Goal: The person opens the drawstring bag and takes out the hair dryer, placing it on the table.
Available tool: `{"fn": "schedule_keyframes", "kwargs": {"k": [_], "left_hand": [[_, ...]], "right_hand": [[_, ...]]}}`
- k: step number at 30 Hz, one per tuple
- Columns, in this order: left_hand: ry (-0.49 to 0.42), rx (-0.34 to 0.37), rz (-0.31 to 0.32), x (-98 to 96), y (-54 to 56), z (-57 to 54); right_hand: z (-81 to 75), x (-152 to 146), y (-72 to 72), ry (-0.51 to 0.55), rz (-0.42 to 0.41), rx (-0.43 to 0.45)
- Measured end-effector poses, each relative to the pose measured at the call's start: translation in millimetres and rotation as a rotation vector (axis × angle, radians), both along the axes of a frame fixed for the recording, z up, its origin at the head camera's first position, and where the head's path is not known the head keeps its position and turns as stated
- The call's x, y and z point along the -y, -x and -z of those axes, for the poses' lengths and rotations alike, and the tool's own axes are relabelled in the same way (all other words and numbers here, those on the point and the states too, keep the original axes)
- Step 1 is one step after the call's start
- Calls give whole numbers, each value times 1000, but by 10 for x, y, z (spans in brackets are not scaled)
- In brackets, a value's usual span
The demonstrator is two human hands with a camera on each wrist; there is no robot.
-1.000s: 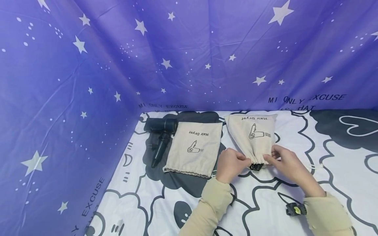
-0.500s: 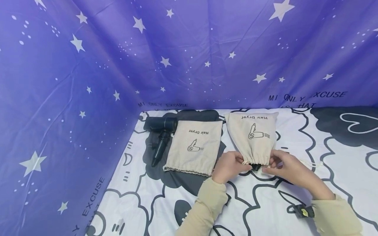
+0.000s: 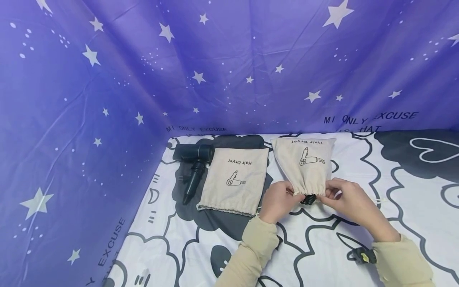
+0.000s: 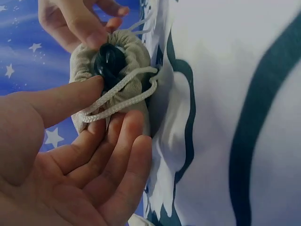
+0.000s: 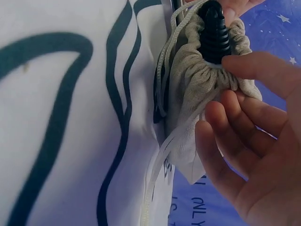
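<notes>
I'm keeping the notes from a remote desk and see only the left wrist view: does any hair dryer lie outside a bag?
Observer: Yes, the head view shows a black hair dryer lying on the sheet, at the person's left.
Operator: Thanks. Is anything printed on the held bag?
Observer: Yes, the words "Hair Dryer" and a line drawing of one, both upside down in the head view.

High head view, wrist views near bag

beige sleeves; blk r wrist cam w/ yellow mark
</notes>
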State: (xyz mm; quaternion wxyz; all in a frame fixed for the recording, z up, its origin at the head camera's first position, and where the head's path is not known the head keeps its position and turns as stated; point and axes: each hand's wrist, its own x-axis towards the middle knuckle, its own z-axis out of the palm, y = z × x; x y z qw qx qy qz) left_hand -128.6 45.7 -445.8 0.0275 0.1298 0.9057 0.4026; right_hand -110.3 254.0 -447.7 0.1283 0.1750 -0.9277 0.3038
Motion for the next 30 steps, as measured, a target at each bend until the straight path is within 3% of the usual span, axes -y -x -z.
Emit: {"fn": "schedule_keyframes", "kwargs": {"k": [10,19,26,30], "left_hand": [[46,53,-29,90,9,36],[22,122,-33,205,22,33],[66,108,-18,176,-16,16],[94,63,-39,101,-28,22]], "right_hand": [[2,-15,-15,-39,26,56],[28,-125,-52,-48,41,114],[75,-105,-23,-37,-5,118],[53,-18,2,-45,-8,94]]}}
